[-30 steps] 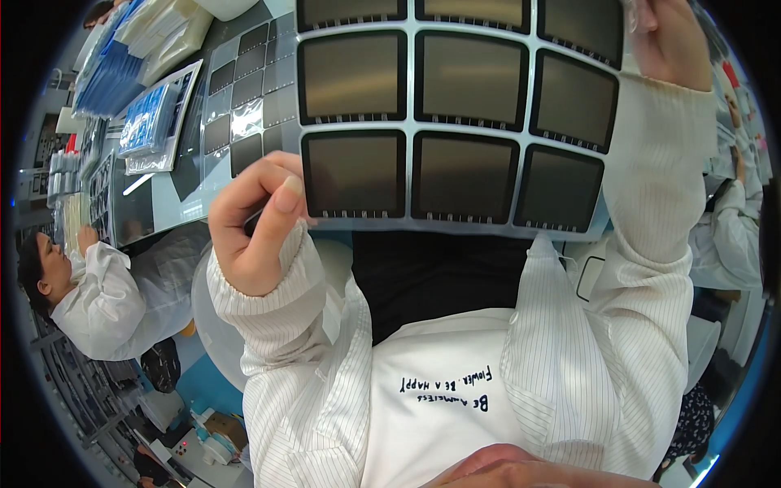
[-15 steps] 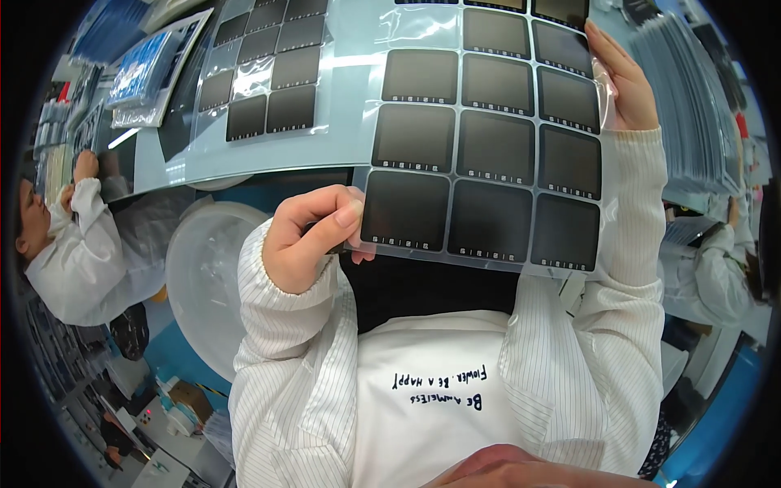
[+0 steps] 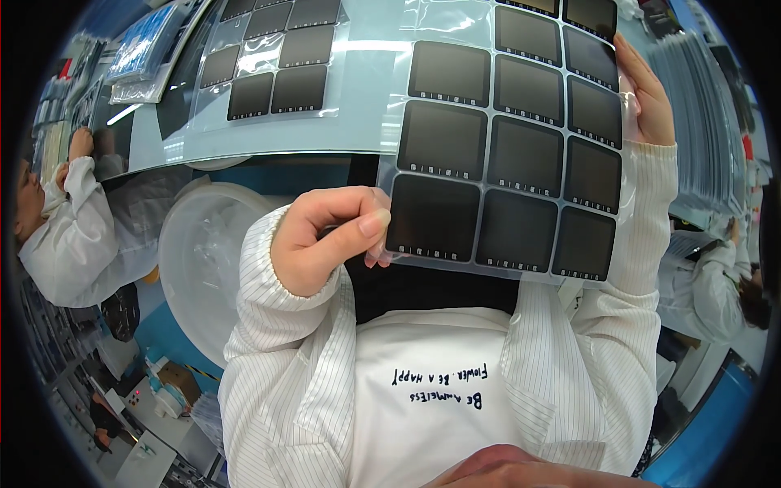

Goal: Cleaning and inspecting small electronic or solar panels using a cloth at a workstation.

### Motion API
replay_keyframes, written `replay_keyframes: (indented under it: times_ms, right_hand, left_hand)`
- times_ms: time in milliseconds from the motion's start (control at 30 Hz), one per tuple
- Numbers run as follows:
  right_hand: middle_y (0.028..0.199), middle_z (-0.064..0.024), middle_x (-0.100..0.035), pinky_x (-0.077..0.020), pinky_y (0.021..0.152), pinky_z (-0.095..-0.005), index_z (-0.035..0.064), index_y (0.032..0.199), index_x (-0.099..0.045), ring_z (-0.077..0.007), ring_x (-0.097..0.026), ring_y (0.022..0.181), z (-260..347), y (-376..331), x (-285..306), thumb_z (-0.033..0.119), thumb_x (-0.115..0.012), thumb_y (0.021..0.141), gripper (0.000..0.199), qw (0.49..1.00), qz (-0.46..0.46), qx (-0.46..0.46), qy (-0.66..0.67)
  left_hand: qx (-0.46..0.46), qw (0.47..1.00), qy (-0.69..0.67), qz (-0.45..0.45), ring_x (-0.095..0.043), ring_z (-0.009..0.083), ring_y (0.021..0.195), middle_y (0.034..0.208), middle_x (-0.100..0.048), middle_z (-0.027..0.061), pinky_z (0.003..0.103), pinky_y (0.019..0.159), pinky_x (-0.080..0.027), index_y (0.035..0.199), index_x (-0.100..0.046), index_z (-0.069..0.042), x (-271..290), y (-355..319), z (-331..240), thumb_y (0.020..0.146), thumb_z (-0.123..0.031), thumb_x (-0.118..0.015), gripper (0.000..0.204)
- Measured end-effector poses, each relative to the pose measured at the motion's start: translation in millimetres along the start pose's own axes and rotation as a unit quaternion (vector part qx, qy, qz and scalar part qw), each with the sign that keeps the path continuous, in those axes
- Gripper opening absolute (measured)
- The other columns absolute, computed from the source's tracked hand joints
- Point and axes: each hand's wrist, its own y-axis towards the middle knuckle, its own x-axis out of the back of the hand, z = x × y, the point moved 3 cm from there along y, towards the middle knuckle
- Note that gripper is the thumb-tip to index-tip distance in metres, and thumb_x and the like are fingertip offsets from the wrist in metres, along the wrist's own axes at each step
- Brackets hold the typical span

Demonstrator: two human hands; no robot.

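I'm holding a clear flexible sheet of dark square panels [image 3: 508, 154] up off the worktop [image 3: 325, 134], and the weak point is how little of it I have. My left hand [image 3: 321, 244] has only the sheet's lower left corner, pinched between thumb and curled fingers; if that pinch slackens, I judge the corner would drop and the sheet would fold, and the panels could crease or peel away from the film. The thumb pad also sits just beside the nearest dark square, so a small slide could smear it.

My right hand [image 3: 647, 93] is raised at the sheet's right edge, fingers laid flat along the margin. The thumb is hidden behind the film, so I think it is gripping, but I cannot tell how firmly. If it only props the edge, a tug from the left could swing the whole sheet.

Both forearms come up in white striped sleeves, the left elbow bent sharply, the right reaching higher and straighter. The sheet hangs tilted over the worktop's near edge, above my chest. A second sheet of dark squares [image 3: 268, 57] lies flat toward the worktop's far left; a dropped corner could land near it.
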Motion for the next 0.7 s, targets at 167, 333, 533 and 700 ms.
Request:
replay_keyframes:
  times_ms: [167,333,533,700]
  right_hand:
    - [0.118,-0.0060,-0.064,-0.0527,0.072,-0.0152,0.0028,0.134,-0.049,-0.0065,-0.065,0.088,1,36,49,0.014,-0.044,0.100,0.036,0.925,0.368,-0.021,0.094]
    - [0.121,-0.0069,-0.062,-0.0514,0.083,-0.0172,0.0021,0.135,-0.047,-0.0100,-0.065,0.098,-4,30,47,0.012,-0.041,0.101,0.036,0.970,0.241,0.013,0.020]
    - [0.127,-0.0075,-0.058,-0.0455,0.093,-0.0163,0.0017,0.136,-0.046,-0.0112,-0.060,0.110,-2,24,36,0.012,-0.042,0.100,0.037,0.991,0.085,0.094,-0.053]
    - [0.129,-0.0081,-0.057,-0.0437,0.097,-0.0199,0.0004,0.133,-0.049,-0.0136,-0.057,0.115,-6,33,42,0.014,-0.046,0.099,0.037,0.988,0.123,0.064,-0.061]
  left_hand:
    - [-0.016,0.998,0.032,0.048,-0.056,0.0137,0.064,0.067,-0.054,0.0049,0.026,0.062,-0.047,0.072,-0.053,-0.001,-1,5,-8,0.094,-0.014,-0.049,0.026]
    - [0.011,0.999,0.017,0.030,-0.056,0.0137,0.062,0.066,-0.053,0.0048,0.027,0.063,-0.048,0.071,-0.053,-0.001,4,-1,-8,0.093,-0.014,-0.049,0.026]
    - [0.020,0.999,0.010,0.036,-0.056,0.0134,0.062,0.067,-0.055,0.0055,0.027,0.064,-0.049,0.070,-0.053,-0.001,15,-3,-12,0.093,-0.014,-0.049,0.027]
    - [0.005,0.999,-0.017,0.047,-0.055,0.0129,0.062,0.068,-0.056,0.0067,0.027,0.062,-0.048,0.070,-0.053,-0.003,19,-1,-16,0.094,-0.016,-0.048,0.027]
